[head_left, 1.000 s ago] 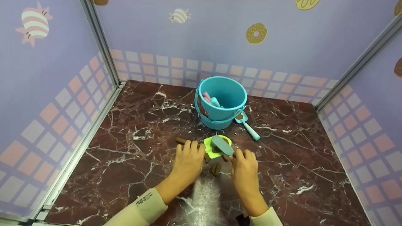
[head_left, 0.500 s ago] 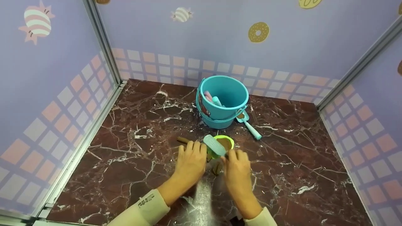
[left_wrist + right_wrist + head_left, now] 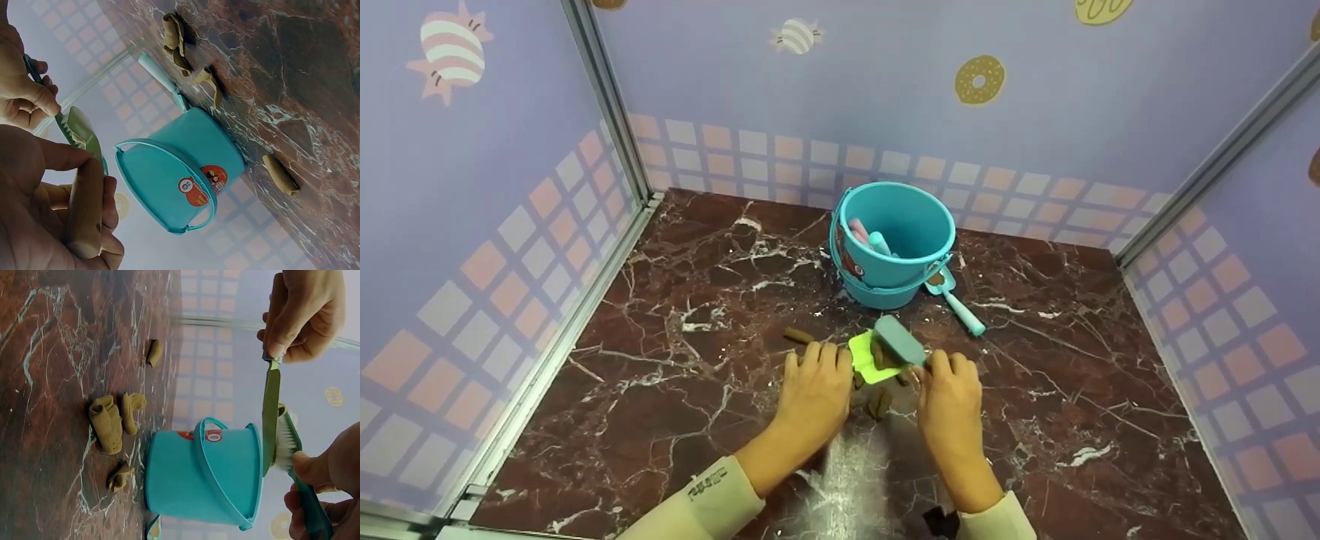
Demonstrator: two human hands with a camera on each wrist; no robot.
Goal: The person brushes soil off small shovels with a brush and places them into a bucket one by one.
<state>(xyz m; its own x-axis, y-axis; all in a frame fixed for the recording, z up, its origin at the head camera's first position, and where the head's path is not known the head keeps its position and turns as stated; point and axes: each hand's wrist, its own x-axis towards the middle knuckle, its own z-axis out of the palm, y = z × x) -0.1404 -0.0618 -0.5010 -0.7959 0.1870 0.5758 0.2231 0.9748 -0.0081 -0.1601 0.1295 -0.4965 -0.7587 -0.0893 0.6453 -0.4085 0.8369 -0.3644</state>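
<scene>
My left hand (image 3: pixel 814 394) holds a lime-green toy shovel (image 3: pixel 865 358) in front of the bucket, fingers curled round its thick tan handle (image 3: pixel 87 208). Brown residue shows on the blade beside the brush. The right hand (image 3: pixel 951 397) grips a scrubbing brush (image 3: pixel 898 340) by its dark green handle (image 3: pixel 311 509). Its white bristles (image 3: pixel 286 441) lie against the shovel blade (image 3: pixel 270 416), seen edge-on in the right wrist view. Curled tan, clay-like pieces (image 3: pixel 107 424) lie on the surface below the hands, and a short tan roll (image 3: pixel 798 334) lies further left.
A teal bucket (image 3: pixel 885 289) with a folded-down handle stands just beyond the hands, with pink and teal handles (image 3: pixel 877 241) inside. Right of it lies a teal toy shovel (image 3: pixel 962 311) with brown matter on its blade. Patterned walls (image 3: pixel 810 90) enclose the dark marbled surface (image 3: pixel 660 330).
The brush swept left across the shovel, then moved back right with the right hand. The shovel blade tilted and turned under it. The left hand stayed nearly in place.
</scene>
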